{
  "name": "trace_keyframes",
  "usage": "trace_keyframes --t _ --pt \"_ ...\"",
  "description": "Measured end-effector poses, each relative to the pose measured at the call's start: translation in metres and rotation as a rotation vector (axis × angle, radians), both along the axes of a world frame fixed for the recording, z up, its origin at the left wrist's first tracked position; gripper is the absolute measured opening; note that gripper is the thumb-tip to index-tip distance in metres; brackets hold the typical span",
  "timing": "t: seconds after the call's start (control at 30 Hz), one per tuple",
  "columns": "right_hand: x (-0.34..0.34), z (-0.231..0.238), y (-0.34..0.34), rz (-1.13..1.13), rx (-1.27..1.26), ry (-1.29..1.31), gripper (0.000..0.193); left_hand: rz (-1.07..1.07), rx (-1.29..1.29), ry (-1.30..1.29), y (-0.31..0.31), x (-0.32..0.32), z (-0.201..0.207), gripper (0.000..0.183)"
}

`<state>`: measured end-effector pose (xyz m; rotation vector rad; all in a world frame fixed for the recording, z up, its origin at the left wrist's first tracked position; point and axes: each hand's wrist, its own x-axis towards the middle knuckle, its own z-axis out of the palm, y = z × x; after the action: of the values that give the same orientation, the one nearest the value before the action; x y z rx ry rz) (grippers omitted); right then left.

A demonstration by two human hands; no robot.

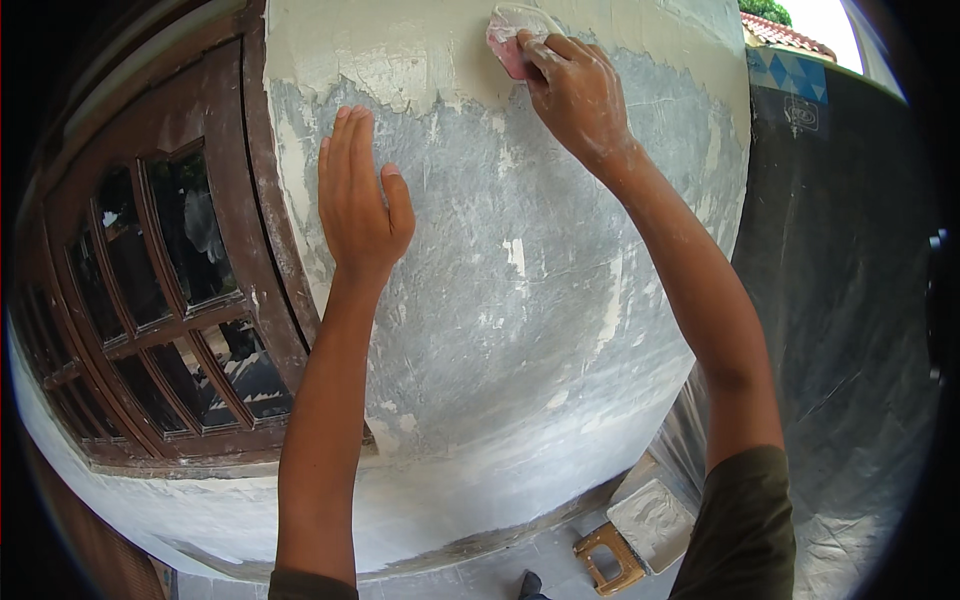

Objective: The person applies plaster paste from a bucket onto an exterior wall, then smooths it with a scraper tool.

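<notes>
Right fingers grip a pink scraper; a tub holds whitish material

At left, a brown wooden window with dark glass panes and pale smears on its frame. At right, a tall dark sheet, blue and white triangles near its top. Beyond, red roof tiles and green leaves. Low down, a tan stool on the grey floor.

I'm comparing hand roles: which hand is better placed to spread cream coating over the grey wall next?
Probably the right hand: it grips the pink, white-smeared tool over the cream coating. The left hand is open and empty.
</notes>
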<state>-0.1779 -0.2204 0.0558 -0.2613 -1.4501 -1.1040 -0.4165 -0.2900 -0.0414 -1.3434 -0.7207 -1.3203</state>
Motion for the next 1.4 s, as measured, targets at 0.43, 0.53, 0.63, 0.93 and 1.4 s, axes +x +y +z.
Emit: trace_keyframes --t 0.43,0.53,0.63,0.93,1.4 --pt "-0.009 -0.100 -0.021 0.069 -0.177 -0.179 0.038 0.031 0.032 0.003 -0.002 -0.005 0.000 0.053" --pt "-0.006 -0.029 -0.012 0.045 -0.054 -0.025 0.035 0.019 0.041 0.016 0.002 -0.002 0.001 0.053" --pt "-0.008 0.012 0.006 -0.085 -0.043 -0.042 0.033 0.021 0.057 0.025 0.002 0.000 0.003 0.053" --pt "-0.012 -0.118 -0.019 0.007 -0.167 -0.233 0.040 0.023 0.031 -0.008 0.000 -0.006 -0.001 0.053" --pt "-0.043 -0.095 -0.001 -0.016 -0.126 -0.191 0.040 0.006 0.036 -0.012 -0.002 -0.010 -0.003 0.053"
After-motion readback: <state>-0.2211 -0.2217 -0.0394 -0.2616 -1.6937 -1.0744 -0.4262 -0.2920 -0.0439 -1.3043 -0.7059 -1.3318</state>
